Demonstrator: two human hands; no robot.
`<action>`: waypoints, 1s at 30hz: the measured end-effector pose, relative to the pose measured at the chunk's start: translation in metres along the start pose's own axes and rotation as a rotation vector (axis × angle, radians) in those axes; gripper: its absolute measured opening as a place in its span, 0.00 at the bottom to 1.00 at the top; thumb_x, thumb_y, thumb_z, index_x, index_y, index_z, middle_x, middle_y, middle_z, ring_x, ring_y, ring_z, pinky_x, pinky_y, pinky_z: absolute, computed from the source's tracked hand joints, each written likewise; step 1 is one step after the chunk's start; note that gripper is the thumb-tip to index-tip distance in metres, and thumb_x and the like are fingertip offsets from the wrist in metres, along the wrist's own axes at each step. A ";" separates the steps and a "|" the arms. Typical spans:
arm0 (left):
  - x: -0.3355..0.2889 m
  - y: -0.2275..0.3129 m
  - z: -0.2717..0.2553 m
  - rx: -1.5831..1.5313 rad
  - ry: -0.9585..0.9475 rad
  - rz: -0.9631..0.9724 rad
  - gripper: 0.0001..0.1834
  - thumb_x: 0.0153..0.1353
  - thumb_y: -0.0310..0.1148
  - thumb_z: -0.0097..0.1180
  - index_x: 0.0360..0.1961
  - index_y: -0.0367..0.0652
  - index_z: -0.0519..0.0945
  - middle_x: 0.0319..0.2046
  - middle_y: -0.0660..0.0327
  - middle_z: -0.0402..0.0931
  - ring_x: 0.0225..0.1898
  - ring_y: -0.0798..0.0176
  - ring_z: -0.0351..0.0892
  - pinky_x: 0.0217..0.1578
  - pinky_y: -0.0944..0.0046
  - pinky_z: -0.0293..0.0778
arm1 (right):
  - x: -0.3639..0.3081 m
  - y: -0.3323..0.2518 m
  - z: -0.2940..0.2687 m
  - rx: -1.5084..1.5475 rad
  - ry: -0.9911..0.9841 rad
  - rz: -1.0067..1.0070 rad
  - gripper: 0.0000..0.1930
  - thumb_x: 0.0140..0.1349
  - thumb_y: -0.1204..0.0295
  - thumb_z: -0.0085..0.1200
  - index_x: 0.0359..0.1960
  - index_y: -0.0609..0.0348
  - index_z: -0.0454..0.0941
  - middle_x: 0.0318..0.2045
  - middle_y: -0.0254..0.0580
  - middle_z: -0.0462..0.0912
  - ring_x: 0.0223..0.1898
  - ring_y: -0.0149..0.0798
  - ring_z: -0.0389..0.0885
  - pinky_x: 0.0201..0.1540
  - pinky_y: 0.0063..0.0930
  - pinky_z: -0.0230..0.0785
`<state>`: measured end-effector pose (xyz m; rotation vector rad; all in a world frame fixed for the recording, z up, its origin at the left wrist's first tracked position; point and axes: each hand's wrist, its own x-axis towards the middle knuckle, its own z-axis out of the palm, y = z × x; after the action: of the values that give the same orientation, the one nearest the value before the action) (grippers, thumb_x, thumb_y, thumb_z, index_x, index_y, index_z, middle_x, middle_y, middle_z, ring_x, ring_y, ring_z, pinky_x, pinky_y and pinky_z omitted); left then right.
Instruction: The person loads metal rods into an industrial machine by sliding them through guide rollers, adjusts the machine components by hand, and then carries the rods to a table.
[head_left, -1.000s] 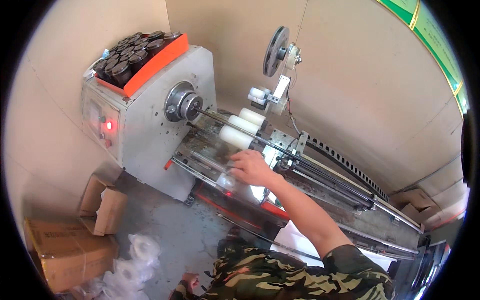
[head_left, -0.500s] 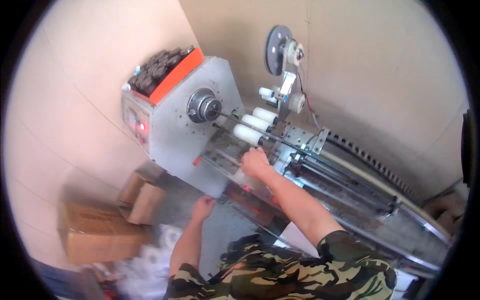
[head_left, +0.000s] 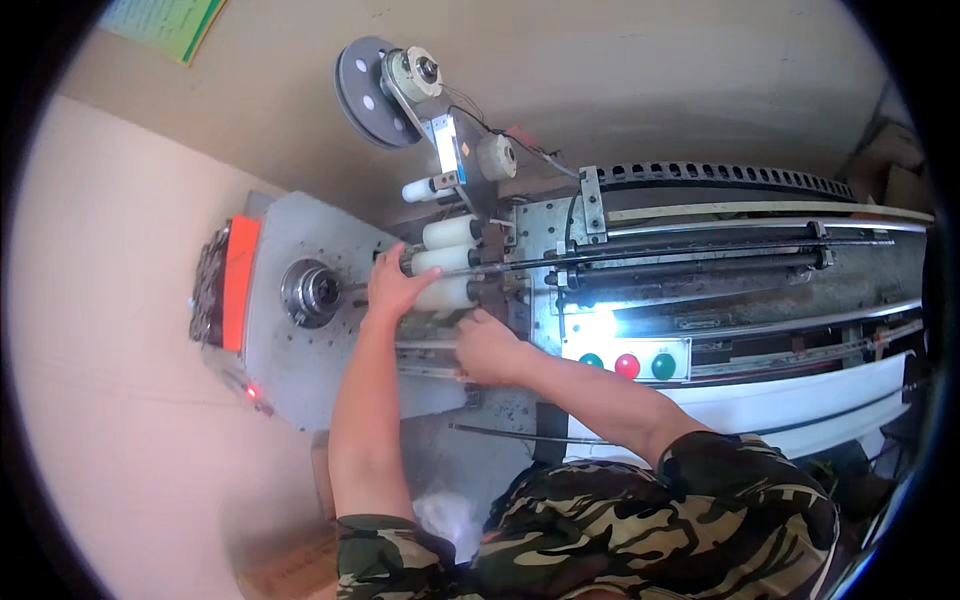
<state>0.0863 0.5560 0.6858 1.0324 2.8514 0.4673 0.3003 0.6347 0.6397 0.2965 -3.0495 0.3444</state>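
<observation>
My left hand [head_left: 396,288] is raised over the machine, thumb and fingers apart, at the left ends of the white rollers [head_left: 446,293]. A long dark rod [head_left: 530,264] passes close to its thumb and runs right from the round metal chuck [head_left: 312,292]. Just below the lowest roller is my right hand [head_left: 490,350], its fingers curled and pressed together. Whatever lies between those fingertips is hidden or too small to name. Both hands sit between the chuck's grey housing [head_left: 270,370] and the metal carriage plate [head_left: 540,225].
Above the rollers stands a bracket with a grey disc reel [head_left: 365,95]. An orange bin [head_left: 241,285] of dark pieces tops the housing. A button box [head_left: 645,350] and a white trough [head_left: 760,405] lie along the near side. Another thin rod [head_left: 510,434] sticks out below my right forearm.
My left hand has come up from low beside the machine to the rollers. The right hand stays close by them, fingers still curled. The view has turned, showing more of the machine's right side.
</observation>
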 end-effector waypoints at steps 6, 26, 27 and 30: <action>0.057 -0.024 0.020 -0.069 -0.449 0.088 0.72 0.39 0.69 0.72 0.78 0.43 0.51 0.72 0.46 0.63 0.73 0.47 0.64 0.70 0.51 0.61 | 0.004 -0.011 -0.004 -0.195 -0.067 0.025 0.10 0.59 0.58 0.60 0.29 0.46 0.89 0.34 0.28 0.86 0.47 0.36 0.76 0.51 0.33 0.62; -0.118 -0.050 0.029 -0.158 0.407 0.364 0.28 0.47 0.58 0.74 0.30 0.41 0.88 0.26 0.58 0.81 0.36 0.51 0.76 0.42 0.51 0.68 | 0.016 -0.022 -0.077 0.200 0.083 0.601 0.24 0.74 0.53 0.43 0.30 0.55 0.85 0.32 0.48 0.86 0.38 0.58 0.83 0.41 0.52 0.74; -0.119 -0.050 0.033 -0.162 0.406 0.361 0.27 0.47 0.58 0.73 0.30 0.42 0.88 0.26 0.59 0.81 0.36 0.52 0.76 0.43 0.52 0.66 | 0.021 -0.021 -0.073 0.185 0.039 0.620 0.24 0.73 0.52 0.44 0.31 0.55 0.86 0.32 0.48 0.86 0.39 0.58 0.84 0.43 0.52 0.74; -0.121 -0.050 0.038 -0.155 0.391 0.324 0.26 0.49 0.59 0.72 0.26 0.44 0.86 0.26 0.60 0.81 0.35 0.53 0.75 0.44 0.51 0.63 | 0.037 -0.018 -0.069 0.148 -0.079 0.668 0.23 0.71 0.51 0.45 0.32 0.53 0.88 0.33 0.50 0.87 0.41 0.59 0.85 0.46 0.52 0.75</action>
<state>0.1555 0.4525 0.6304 1.5271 2.9018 1.0002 0.2700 0.6261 0.7141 -0.7377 -3.1093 0.5954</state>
